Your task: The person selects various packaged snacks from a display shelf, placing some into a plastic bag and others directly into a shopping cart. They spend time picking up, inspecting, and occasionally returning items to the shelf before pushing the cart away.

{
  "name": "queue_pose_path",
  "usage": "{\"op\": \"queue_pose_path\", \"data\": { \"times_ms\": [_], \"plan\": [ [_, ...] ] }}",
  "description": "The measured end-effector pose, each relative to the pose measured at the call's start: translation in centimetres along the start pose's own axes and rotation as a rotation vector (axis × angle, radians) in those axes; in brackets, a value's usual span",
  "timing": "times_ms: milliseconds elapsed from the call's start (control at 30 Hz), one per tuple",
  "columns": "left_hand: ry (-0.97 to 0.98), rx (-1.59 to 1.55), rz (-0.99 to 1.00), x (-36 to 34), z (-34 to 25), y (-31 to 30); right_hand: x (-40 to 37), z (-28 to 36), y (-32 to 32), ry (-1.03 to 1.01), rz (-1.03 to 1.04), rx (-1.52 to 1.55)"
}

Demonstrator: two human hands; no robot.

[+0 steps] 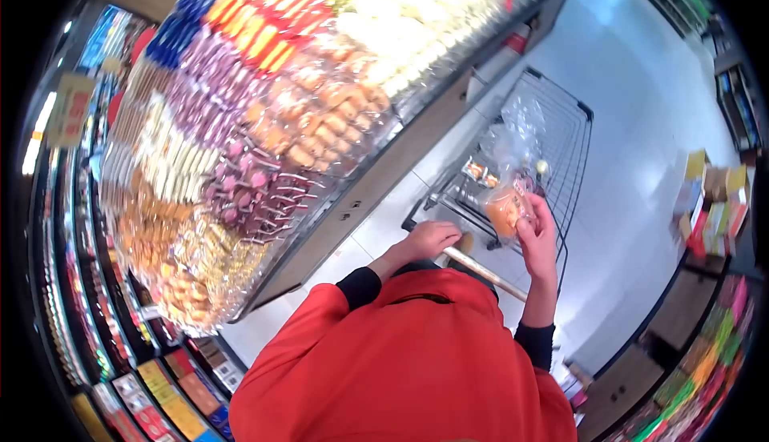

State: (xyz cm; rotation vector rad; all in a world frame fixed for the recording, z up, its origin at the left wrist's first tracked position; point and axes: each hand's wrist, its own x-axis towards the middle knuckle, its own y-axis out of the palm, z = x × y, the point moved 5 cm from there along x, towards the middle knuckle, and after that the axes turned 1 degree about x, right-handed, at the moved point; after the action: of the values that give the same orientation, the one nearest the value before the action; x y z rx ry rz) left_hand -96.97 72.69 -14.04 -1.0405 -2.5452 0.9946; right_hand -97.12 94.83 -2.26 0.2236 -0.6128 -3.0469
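Observation:
My right hand (540, 230) pinches a clear plastic packet with an orange-brown bun-like food (505, 210) inside, held above the shopping cart. My left hand (433, 239) is closed at the left end of the cart's handle bar (485, 273). In front of me, the black wire shopping cart (573, 147) holds clear plastic bags (519, 134) and a small pack with orange pieces (480, 172). Part of what lies under the packet is hidden.
A long display counter (416, 142) heaped with wrapped snacks runs along my left. Shelves of packaged goods (88, 306) stand farther left. Opened cardboard boxes (713, 202) and a low cabinet with colourful packets (705, 362) are on the right. Pale tiled floor (633, 122) lies between.

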Motion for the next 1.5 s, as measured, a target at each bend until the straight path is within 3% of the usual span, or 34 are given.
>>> {"op": "queue_pose_path", "data": {
  "times_ms": [33,67,100,167,267,433,500,767,833,900,1000,1033,1100,1233,1500],
  "plan": [
    [0.014,-0.219,-0.103,-0.3,-0.1,-0.9,0.4,0.3,1.3,-0.008,0.030,-0.015],
    [-0.148,-0.388,-0.054,-0.8,0.0,-1.6,0.4,0.3,2.6,0.001,0.009,-0.044],
    [-0.148,-0.397,-0.072,-1.4,-0.3,-2.6,0.1,0.3,4.0,0.015,-0.019,-0.070],
    [-0.229,-0.964,-0.274,-2.4,-0.1,-5.1,0.2,1.5,6.8,-0.010,0.004,-0.109],
    [-0.087,-1.192,-0.371,-4.7,-4.2,-12.4,0.2,2.8,10.2,-0.012,0.147,-0.135],
    [-0.062,-1.174,-0.357,-6.6,-6.7,-16.7,0.6,2.8,14.0,0.070,0.207,-0.256],
    [-0.119,-0.973,-0.363,-6.7,-6.3,-16.5,0.9,2.0,14.6,0.085,0.226,-0.292],
    [-0.195,-1.062,-0.468,-9.4,-4.8,-16.2,1.3,0.0,16.2,0.041,0.269,-0.218],
    [-0.197,-1.057,-0.585,-9.8,-4.9,-16.9,1.2,-0.3,16.3,0.019,0.277,-0.244],
    [-0.190,-1.058,-0.647,-9.6,-5.0,-17.0,1.3,-0.3,16.7,0.056,0.248,-0.131],
    [-0.022,-1.165,-0.612,-9.4,-6.1,-17.5,1.6,-2.2,15.7,0.014,0.290,-0.254],
    [-0.014,-1.014,-0.609,-9.3,-4.2,-16.1,1.4,-1.3,16.8,-0.003,0.250,-0.228],
    [-0.093,-0.986,-0.575,-9.6,-5.8,-16.7,1.4,-1.4,16.5,-0.022,0.232,-0.247],
    [-0.044,-0.632,-0.596,-10.0,-6.8,-18.3,1.2,-0.4,16.2,-0.047,0.223,-0.302],
    [0.027,-0.481,-0.685,-10.7,-8.4,-19.8,1.4,0.1,17.5,-0.274,0.354,-0.471]
  ]
}}
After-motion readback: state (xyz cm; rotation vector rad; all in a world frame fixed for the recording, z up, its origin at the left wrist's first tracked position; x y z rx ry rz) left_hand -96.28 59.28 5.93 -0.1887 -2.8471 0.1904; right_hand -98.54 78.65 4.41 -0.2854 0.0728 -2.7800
